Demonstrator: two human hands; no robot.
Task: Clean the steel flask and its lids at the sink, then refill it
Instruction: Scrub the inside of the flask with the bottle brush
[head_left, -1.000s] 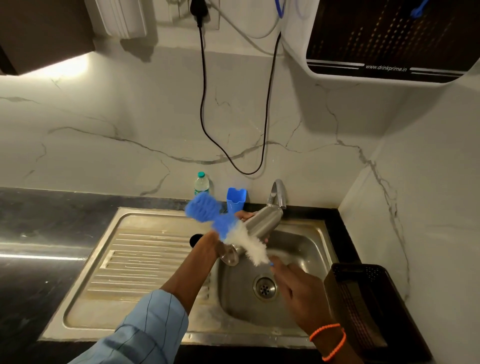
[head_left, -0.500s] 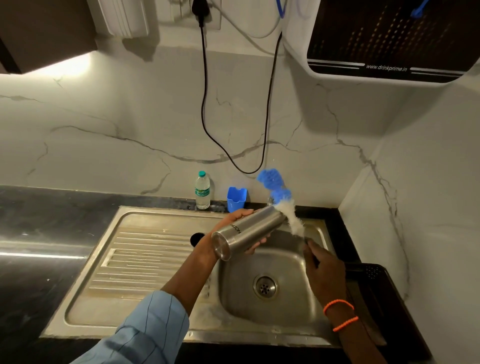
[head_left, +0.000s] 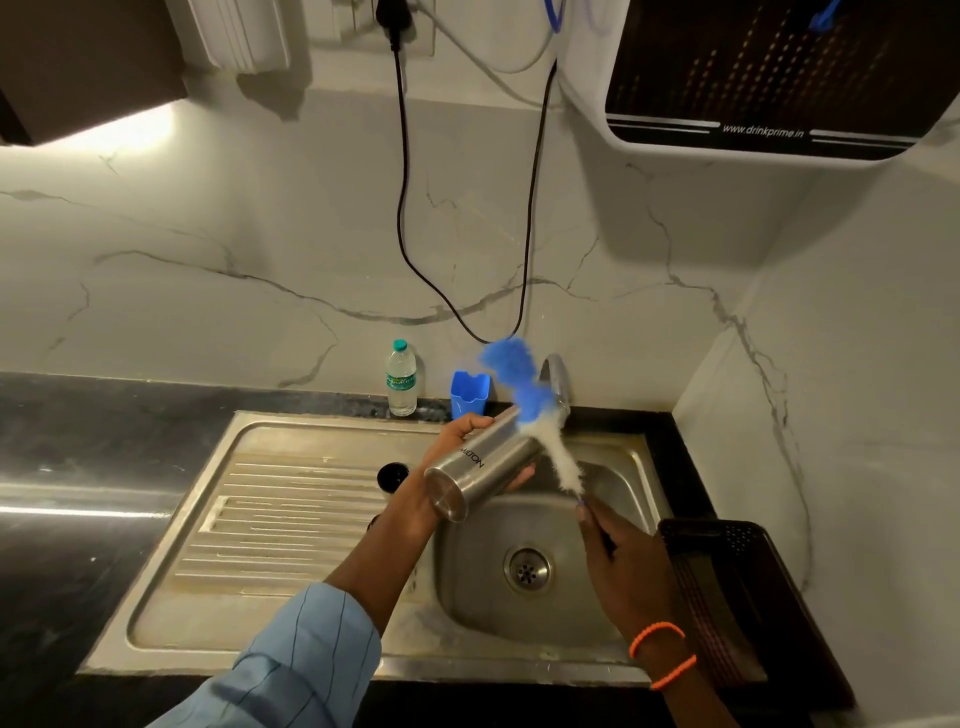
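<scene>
At the frame's centre the left hand (head_left: 457, 441) wraps its fingers round the steel flask (head_left: 480, 462), tilted over the sink (head_left: 322, 519) basin with its base toward the camera. The right hand (head_left: 623, 561) grips the bottle brush (head_left: 545, 436) by its handle; blurred white and blue bristles cross the flask's far end. Behind stand a water bottle (head_left: 401, 378), a blue cup (head_left: 469, 394) and the tap (head_left: 557, 379). A black lid (head_left: 392, 476) sits on the drainboard.

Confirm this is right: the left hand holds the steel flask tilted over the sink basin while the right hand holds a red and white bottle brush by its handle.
Not quite. The head view shows the bottle brush is blue and white, not red and white. The rest stands: the left hand holds the steel flask tilted over the sink, and the right hand grips the brush handle.
</scene>
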